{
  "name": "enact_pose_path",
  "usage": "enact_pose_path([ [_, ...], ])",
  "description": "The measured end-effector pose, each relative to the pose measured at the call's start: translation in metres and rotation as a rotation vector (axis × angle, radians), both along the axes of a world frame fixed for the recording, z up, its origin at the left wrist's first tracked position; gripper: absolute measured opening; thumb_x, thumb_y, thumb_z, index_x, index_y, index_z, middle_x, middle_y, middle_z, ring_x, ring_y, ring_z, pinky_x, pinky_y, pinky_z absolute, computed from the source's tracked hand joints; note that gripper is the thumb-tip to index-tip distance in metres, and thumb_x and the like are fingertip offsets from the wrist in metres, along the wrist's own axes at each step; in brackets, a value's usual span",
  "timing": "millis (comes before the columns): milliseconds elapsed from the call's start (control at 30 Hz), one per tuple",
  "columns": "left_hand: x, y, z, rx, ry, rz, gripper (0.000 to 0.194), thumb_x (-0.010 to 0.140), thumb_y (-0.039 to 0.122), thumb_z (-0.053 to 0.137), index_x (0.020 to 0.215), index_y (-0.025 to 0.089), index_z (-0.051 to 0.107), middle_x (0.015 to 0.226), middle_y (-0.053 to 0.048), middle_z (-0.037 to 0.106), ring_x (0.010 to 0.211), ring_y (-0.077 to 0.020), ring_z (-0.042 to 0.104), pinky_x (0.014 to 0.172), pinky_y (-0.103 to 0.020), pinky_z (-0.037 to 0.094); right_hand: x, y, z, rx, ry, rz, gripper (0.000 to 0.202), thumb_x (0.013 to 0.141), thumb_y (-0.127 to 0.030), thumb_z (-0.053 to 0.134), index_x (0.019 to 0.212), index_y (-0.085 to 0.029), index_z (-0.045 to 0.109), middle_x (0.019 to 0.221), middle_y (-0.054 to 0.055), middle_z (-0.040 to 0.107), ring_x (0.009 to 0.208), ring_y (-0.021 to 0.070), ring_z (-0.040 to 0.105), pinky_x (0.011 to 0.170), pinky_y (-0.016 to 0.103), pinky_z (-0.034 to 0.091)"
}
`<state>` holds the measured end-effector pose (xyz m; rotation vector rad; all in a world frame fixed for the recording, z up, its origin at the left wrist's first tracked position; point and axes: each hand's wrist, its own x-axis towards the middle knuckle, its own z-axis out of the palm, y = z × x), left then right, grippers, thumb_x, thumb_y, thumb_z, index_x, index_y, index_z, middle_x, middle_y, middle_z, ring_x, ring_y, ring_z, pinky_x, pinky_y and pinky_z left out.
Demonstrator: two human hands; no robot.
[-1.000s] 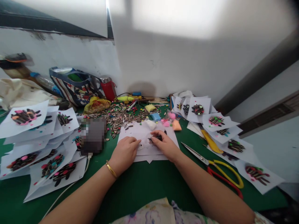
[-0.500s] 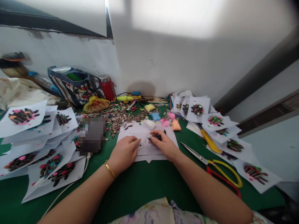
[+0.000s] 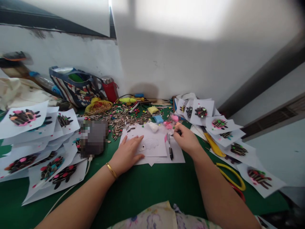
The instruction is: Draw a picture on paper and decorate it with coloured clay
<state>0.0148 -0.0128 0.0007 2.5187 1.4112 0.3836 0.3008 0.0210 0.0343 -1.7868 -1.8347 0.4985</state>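
Observation:
My left hand (image 3: pixel 126 152) lies flat with fingers spread on a white sheet of paper (image 3: pixel 157 153) that bears a pencil-like outline of an animal (image 3: pixel 152 144) with a scale pattern and an eye. To the right of the sheet, my right hand (image 3: pixel 187 140) is closed with fingertips together near the orange clay (image 3: pixel 177 125), which it partly hides. Something dark shows at those fingertips, too small to name. Between the hands a black pen (image 3: pixel 170 149) rests on the paper beneath. White clay (image 3: pixel 153 127) sits at the sheet's upper edge.
A heap of sunflower seeds (image 3: pixel 119 125) spreads behind the paper. Seed-decorated cards stand stacked at left (image 3: pixel 26 122) and right (image 3: pixel 238 149). Scissors (image 3: pixel 234 178) lie partly under my right forearm. A cable (image 3: pixel 71 190) crosses the left side; a red flask (image 3: pixel 111 90) stands behind.
My right hand has moved right, off the drawing, to the orange clay. My left hand has flattened and its fingers have spread. The drawing and the pen now show plainly.

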Motion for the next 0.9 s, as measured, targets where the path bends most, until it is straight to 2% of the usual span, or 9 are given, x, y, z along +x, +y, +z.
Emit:
enact_pose_path([
  [67, 0.000, 0.001, -0.001, -0.009, -0.008, -0.002, 0.074, 0.084, 0.037, 0.064, 0.147, 0.022, 0.029, 0.144, -0.013, 0.049, 0.137, -0.0279, 0.040, 0.117, -0.055, 0.014, 0.008, 0.001, 0.003, -0.092, -0.162, 0.010, 0.012, 0.080, -0.028, 0.050, 0.079, -0.022, 0.061, 0.074, 0.001, 0.063, 0.059, 0.0149, 0.051, 0.055, 0.027, 0.031],
  [133, -0.001, 0.001, -0.002, -0.015, -0.019, -0.003, 0.075, 0.084, 0.036, 0.064, 0.148, 0.022, 0.028, 0.144, -0.013, 0.048, 0.137, -0.0280, 0.039, 0.117, -0.055, 0.014, 0.011, 0.001, 0.003, -0.138, -0.289, 0.036, 0.013, 0.079, -0.029, 0.053, 0.076, -0.020, 0.063, 0.076, 0.004, 0.064, 0.066, 0.0174, 0.054, 0.056, 0.028, 0.030],
  [267, -0.002, 0.002, -0.003, -0.016, -0.044, -0.006, 0.076, 0.084, 0.036, 0.064, 0.149, 0.023, 0.026, 0.144, -0.013, 0.048, 0.137, -0.0283, 0.040, 0.117, -0.055, 0.013, 0.013, 0.003, 0.000, -0.043, -0.429, 0.043, 0.017, 0.078, -0.029, 0.055, 0.082, -0.020, 0.069, 0.096, 0.009, 0.066, 0.089, 0.0245, 0.057, 0.067, 0.031, 0.035],
  [400, -0.002, 0.002, -0.003, -0.026, -0.053, -0.008, 0.077, 0.083, 0.036, 0.064, 0.149, 0.023, 0.026, 0.144, -0.012, 0.048, 0.137, -0.0280, 0.039, 0.117, -0.056, 0.012, 0.016, 0.005, -0.001, 0.011, -0.442, -0.015, 0.022, 0.081, -0.031, 0.053, 0.093, -0.021, 0.069, 0.099, 0.009, 0.065, 0.094, 0.0261, 0.056, 0.076, 0.034, 0.036],
  [633, -0.001, 0.001, -0.001, -0.014, -0.057, -0.003, 0.074, 0.084, 0.034, 0.063, 0.148, 0.023, 0.028, 0.144, -0.013, 0.049, 0.137, -0.0279, 0.040, 0.118, -0.055, 0.013, 0.016, 0.011, -0.004, 0.100, -0.431, -0.097, 0.023, 0.088, -0.028, 0.049, 0.099, -0.023, 0.068, 0.104, 0.009, 0.066, 0.099, 0.0270, 0.055, 0.078, 0.036, 0.035],
  [900, 0.001, 0.000, -0.002, 0.003, -0.075, -0.021, 0.072, 0.084, 0.032, 0.063, 0.147, 0.023, 0.029, 0.144, -0.012, 0.048, 0.137, -0.0275, 0.040, 0.118, -0.055, 0.012, -0.002, 0.016, -0.018, 0.129, -0.451, -0.006, 0.032, 0.090, -0.025, 0.049, 0.118, -0.025, 0.064, 0.124, 0.008, 0.062, 0.111, 0.0280, 0.051, 0.085, 0.039, 0.036],
])
